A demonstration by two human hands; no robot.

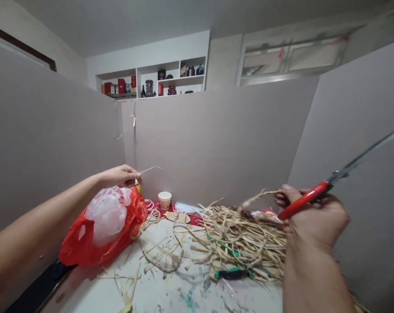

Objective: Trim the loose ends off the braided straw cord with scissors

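My left hand (125, 175) is raised above the red plastic bag, pinching a thin strip of dry straw (150, 168) that points right. On the right side, my right hand (319, 217) holds red-handled scissors (306, 200), their blades pointing up and away to the right. Its thumb and fingers also grip the end of a twisted straw cord (257, 198). A long loop of braided cord (164, 268) lies on the white table. Beneath my right hand spreads a pile of dry straw strips (239, 234).
A red bag (76, 243) with white plastic inside stands at the left. A paper cup (164, 201) sits at the back, near a woven straw piece (177, 217). Green-and-black handled pliers (234, 273) lie by the straw. Grey partitions (210, 143) enclose the table (170, 295).
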